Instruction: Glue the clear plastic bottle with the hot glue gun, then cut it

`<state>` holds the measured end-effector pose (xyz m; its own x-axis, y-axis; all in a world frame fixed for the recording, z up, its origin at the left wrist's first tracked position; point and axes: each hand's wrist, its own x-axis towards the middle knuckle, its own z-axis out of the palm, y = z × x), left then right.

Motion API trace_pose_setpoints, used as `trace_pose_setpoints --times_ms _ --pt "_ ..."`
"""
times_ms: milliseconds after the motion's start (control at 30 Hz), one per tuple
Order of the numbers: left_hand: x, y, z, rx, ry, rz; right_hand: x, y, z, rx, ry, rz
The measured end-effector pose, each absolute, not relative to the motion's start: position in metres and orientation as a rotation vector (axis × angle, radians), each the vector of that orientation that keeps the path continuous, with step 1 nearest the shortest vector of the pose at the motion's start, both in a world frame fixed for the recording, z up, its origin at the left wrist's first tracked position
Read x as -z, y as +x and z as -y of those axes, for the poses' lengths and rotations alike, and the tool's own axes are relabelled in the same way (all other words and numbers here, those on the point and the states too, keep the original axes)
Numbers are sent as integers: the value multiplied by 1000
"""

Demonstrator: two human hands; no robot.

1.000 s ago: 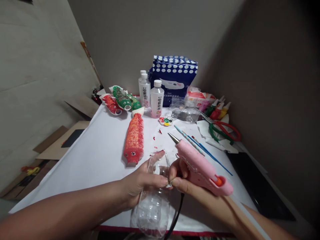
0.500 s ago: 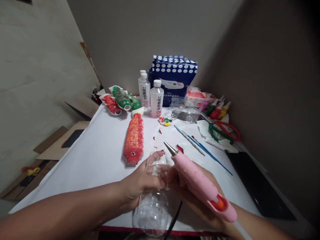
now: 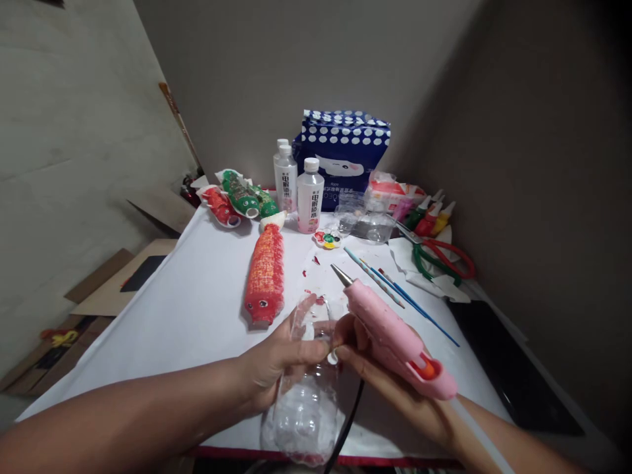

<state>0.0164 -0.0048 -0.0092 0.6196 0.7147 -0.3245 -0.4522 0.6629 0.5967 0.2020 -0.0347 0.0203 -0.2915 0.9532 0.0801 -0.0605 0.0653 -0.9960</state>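
Observation:
My left hand (image 3: 281,359) is wrapped round a clear plastic bottle (image 3: 307,418), which lies tilted near the table's front edge with its cut end away from me. My right hand (image 3: 363,352) has the pink hot glue gun (image 3: 388,329) in its grip, the metal nozzle pointing up and away. Thumb and forefinger of that same hand touch a small white piece (image 3: 332,357) at the bottle's side. The glue gun's handle is hidden. Just beyond my left hand lies a red painted fish (image 3: 265,283) with an orange scaly body.
Painted fish (image 3: 239,192), drink bottles (image 3: 309,197) and a blue bag (image 3: 343,151) stand at the back. On the right are a paint palette (image 3: 328,238), brushes (image 3: 412,303), scissors (image 3: 439,257) and a black panel (image 3: 513,368). A black cord (image 3: 349,421) hangs over the front edge.
My right hand has turned slightly, bringing the glue gun's rear end up and its nozzle a little right. The white piece at my right fingertips now shows. The bottle has shifted slightly right.

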Motion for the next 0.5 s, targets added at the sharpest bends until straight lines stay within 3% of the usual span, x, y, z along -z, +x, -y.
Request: trace_pose_setpoints --times_ms 500 --pt "1 21 8 -698 601 -564 -13 199 34 -1359 -910 1415"
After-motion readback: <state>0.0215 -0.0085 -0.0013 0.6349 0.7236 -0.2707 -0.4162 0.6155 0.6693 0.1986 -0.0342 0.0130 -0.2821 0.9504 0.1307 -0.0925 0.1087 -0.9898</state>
